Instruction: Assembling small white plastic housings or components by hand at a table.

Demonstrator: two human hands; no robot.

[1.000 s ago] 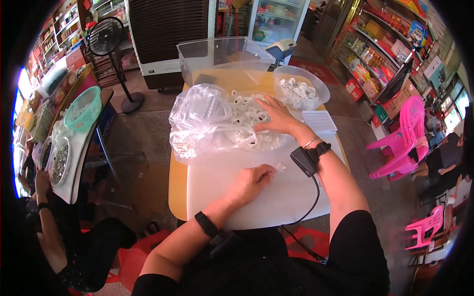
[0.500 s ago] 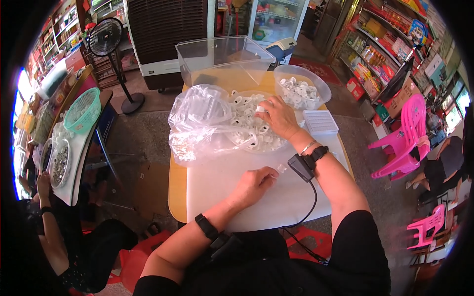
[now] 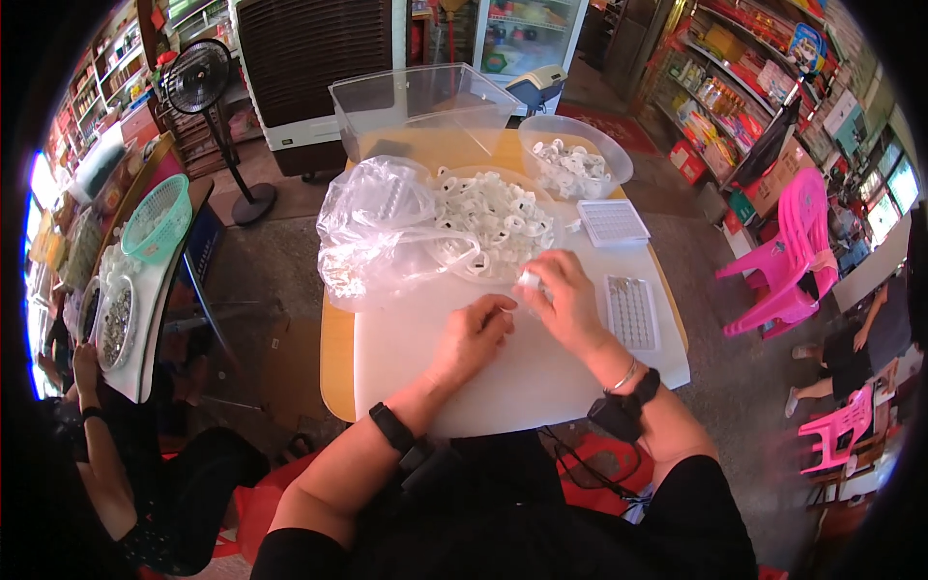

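Above the white work surface [image 3: 445,396], my two hands are close together but apart. My right hand [image 3: 570,307] pinches a small white plastic part [image 3: 529,279] between thumb and fingers. My left hand [image 3: 474,338] is closed, its fingers curled and thumb drawn in; whatever sits at its fingertips is too small to make out. Just beyond them is a broad heap of white ring-like plastic parts [image 3: 491,215]. A crumpled clear plastic bag [image 3: 372,232] lies against the heap's left side.
Right of my right hand lies a white gridded tray [image 3: 632,314], with a second gridded tray [image 3: 613,222] behind it. A clear bowl [image 3: 620,159] of white parts and a clear bin [image 3: 420,101] stand at the back. Another person's hand [image 3: 86,365] is at the left-hand table.
My right hand has come back from the heap toward my left hand, bringing a white part. My left hand has shifted slightly left and up. The front gridded tray, previously behind my right arm, now shows.
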